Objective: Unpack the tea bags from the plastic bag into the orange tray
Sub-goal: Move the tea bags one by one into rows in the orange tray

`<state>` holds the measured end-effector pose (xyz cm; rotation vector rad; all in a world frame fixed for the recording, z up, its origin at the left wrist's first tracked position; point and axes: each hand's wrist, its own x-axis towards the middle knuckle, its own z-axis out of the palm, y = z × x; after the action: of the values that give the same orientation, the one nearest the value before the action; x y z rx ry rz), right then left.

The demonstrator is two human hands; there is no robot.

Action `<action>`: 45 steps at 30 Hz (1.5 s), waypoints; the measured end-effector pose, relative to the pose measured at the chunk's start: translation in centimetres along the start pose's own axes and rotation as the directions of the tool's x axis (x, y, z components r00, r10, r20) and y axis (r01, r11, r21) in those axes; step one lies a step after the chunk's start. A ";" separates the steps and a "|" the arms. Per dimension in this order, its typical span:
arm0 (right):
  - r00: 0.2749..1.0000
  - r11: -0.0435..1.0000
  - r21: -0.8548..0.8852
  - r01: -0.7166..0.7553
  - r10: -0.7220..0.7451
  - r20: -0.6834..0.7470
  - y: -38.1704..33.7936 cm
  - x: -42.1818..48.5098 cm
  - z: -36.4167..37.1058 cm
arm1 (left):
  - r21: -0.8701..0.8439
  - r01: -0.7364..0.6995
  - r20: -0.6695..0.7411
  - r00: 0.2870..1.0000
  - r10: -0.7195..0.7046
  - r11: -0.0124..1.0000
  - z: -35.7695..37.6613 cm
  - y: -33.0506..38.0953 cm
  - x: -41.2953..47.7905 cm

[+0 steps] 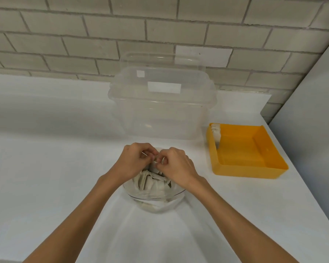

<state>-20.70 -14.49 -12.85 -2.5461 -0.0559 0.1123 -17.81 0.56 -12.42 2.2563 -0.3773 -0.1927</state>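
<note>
We held both hands together over the plastic bag, probably to work its mouth open. The fingers of our left hand and right hand were curled, tips pinching its top edge. The tea bags sat just beneath the fingers. The orange tray lay well to their right.

On counter: plastic bag; storage bin behind it; tray to right, tea bags in its far-left corner
</note>
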 end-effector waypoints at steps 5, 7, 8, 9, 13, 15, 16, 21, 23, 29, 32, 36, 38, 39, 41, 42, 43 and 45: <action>0.998 0.962 0.266 -0.056 0.048 0.037 0.4 0.4 -1.8 | -0.074 -0.006 0.008 1.000 0.007 0.997 -1.0 -0.6 -0.2; 0.998 0.929 0.366 -0.054 0.034 0.059 0.4 0.3 -3.0 | -0.160 -0.009 -0.003 1.000 0.009 0.987 -1.4 -0.1 -0.5; 0.997 0.908 0.416 -0.057 0.026 0.078 0.3 0.3 -3.6 | -0.207 -0.011 0.000 1.000 0.012 0.978 -1.6 0.2 -0.6; 0.995 0.889 0.453 -0.066 0.022 0.102 0.3 0.2 -4.1 | -0.251 -0.017 0.007 1.000 0.019 0.968 -1.8 0.6 -0.7; 0.985 0.857 0.508 -0.091 0.001 0.174 0.2 0.1 -5.3 | -0.312 -0.047 0.024 0.998 0.057 0.949 -2.2 1.5 -1.0; 0.977 0.853 0.515 -0.083 -0.031 0.209 0.3 0.1 -5.8 | -0.294 -0.054 0.038 0.997 0.068 0.954 -2.2 1.8 -1.0; 0.973 0.853 0.516 -0.077 -0.048 0.225 0.3 0.1 -6.1 | -0.285 -0.054 0.047 0.996 0.070 0.957 -2.2 1.8 -0.9; 0.975 0.821 0.570 -0.041 -0.091 0.202 0.0 0.3 -6.8 | -0.349 -0.034 0.050 0.997 0.055 0.937 -1.6 1.6 -1.0; 0.983 0.777 0.629 -0.042 -0.081 0.167 0.1 0.5 -7.0 | -0.476 0.013 0.041 0.999 0.007 0.879 -1.3 1.6 -1.2; 0.993 0.690 0.723 -0.043 -0.053 0.110 0.6 0.6 -7.5 | -0.792 0.056 -0.044 0.988 -0.147 0.608 -0.2 2.7 -1.4; 0.997 0.711 0.703 0.008 -0.059 0.049 0.9 0.3 -7.7 | -0.808 0.016 -0.086 0.986 -0.145 0.589 0.4 3.5 -1.0; 0.994 0.739 0.669 0.087 -0.018 -0.109 1.9 0.2 -8.8 | -0.790 -0.014 -0.121 0.984 -0.133 0.613 1.2 4.9 0.3; 0.986 0.745 0.658 0.106 0.008 -0.168 2.7 0.3 -9.5 | -0.779 -0.022 -0.122 0.986 -0.117 0.627 1.5 5.7 1.1; 0.982 0.749 0.653 0.110 0.019 -0.187 3.1 0.2 -9.9 | -0.774 -0.024 -0.117 0.987 -0.106 0.633 1.8 6.1 1.6; 0.977 0.759 0.640 0.119 0.026 -0.212 3.9 0.0 -10.9 | -0.758 -0.025 -0.107 0.990 -0.087 0.652 2.4 7.0 2.5; 0.974 0.764 0.632 0.131 0.020 -0.226 4.4 -0.1 -11.4 | -0.748 -0.024 -0.100 0.992 -0.076 0.663 2.8 7.5 2.9; 0.970 0.769 0.622 0.146 0.013 -0.244 4.8 -0.3 -11.9 | -0.739 -0.023 -0.089 0.994 -0.064 0.673 3.2 7.9 3.3; 0.957 0.786 0.595 0.169 0.014 -0.290 5.6 -0.6 -12.9 | -0.723 -0.021 -0.065 0.997 -0.038 0.691 4.1 8.8 4.1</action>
<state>-19.97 -26.35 -5.32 -1.8707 -0.0106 -0.2339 -16.84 -9.19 -8.44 1.4629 -0.1937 -0.2151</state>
